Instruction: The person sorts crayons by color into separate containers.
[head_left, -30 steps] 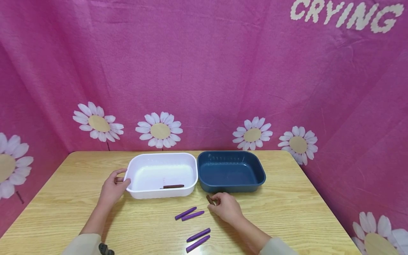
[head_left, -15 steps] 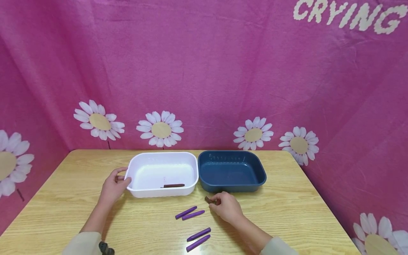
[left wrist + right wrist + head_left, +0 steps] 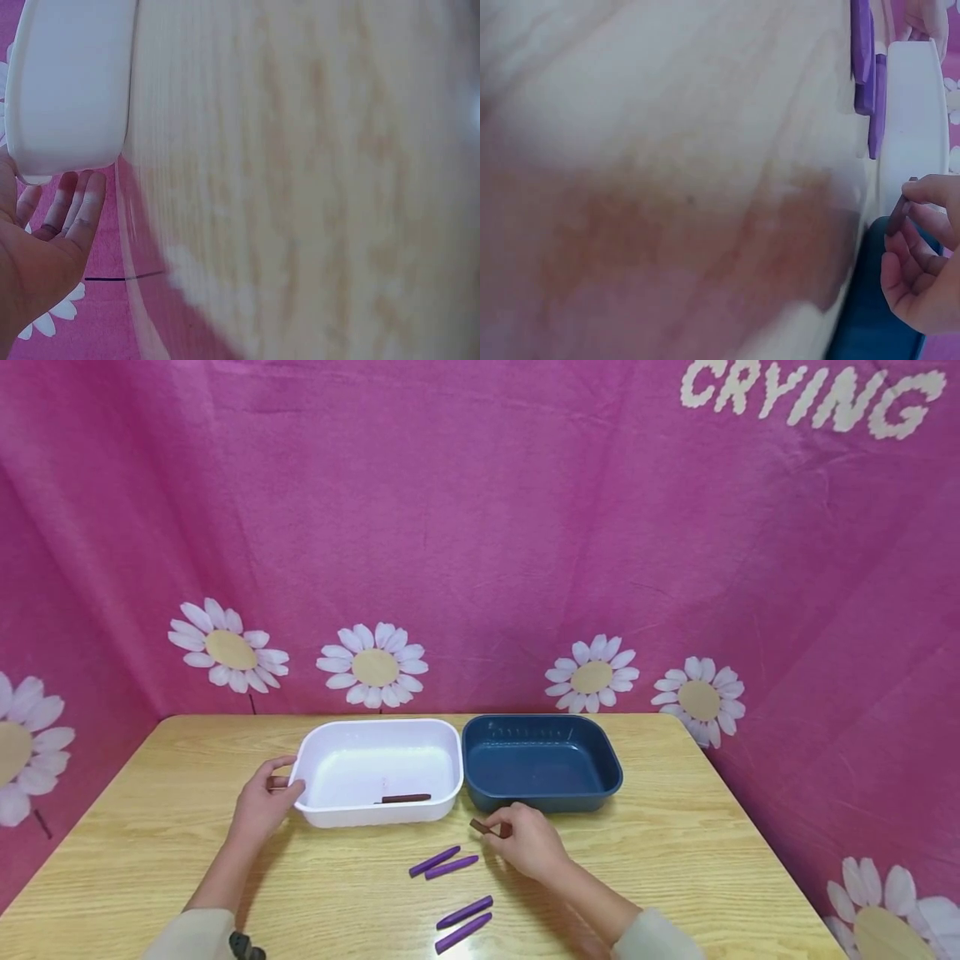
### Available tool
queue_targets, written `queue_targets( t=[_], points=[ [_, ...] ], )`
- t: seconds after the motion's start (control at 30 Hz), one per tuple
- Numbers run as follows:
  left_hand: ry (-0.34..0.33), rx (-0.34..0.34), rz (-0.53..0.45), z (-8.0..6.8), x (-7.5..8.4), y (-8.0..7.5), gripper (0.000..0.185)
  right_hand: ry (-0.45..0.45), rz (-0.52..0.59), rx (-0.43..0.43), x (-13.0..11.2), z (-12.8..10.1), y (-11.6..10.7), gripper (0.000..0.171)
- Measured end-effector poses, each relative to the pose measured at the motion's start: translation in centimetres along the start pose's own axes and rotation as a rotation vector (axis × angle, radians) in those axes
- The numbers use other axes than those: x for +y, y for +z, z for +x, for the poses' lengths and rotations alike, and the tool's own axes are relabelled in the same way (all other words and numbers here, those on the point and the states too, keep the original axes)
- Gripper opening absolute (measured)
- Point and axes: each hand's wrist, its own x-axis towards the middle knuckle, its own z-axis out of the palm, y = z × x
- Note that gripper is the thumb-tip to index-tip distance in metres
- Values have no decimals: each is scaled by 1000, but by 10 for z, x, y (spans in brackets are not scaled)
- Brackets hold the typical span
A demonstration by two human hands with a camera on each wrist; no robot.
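Note:
My left hand (image 3: 262, 804) grips the left end of a white plastic tray (image 3: 378, 815), thumb over the rim and fingers along the outside wall. A dark brown crayon (image 3: 406, 798) lies in that tray near its front wall. Between thumb and fingertips, my right hand (image 3: 527, 841) pinches another brown crayon (image 3: 480, 827), just in front of where the trays meet. The right wrist view shows this held crayon (image 3: 898, 214) tilted, its end sticking out past the fingers. Behind the right hand stands a dark blue tray (image 3: 543, 802), with nothing inside it.
Two purple crayons (image 3: 452, 867) lie in front of the white tray. Another pair of purple crayons (image 3: 463, 932) lies nearer on the wooden table (image 3: 330, 893). A pink curtain with printed daisies (image 3: 480, 568) hangs behind the table.
My right hand has moved slightly up and left with the brown crayon, which has turned from pointing steeply to lying flatter. My left hand stays on the white tray.

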Motion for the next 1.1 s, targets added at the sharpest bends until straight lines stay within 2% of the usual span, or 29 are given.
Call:
queue_targets(
  t=[0.27,0.5,0.73,1.1],
  points=[
    [-4,-4,-6,2,-1,0,52,-62,13,9,-7,6,-10,13],
    [-7,-3,-5,1,-1,0,51,-50,71,-1,-15,12,-19,12],
    [-1,1,-8,1,-2,0,51,-60,65,0,-21,18,-22,12],
    [-11,1,-17,1,0,1,51,-57,118,-23,-34,29,-23,10]
  ],
)
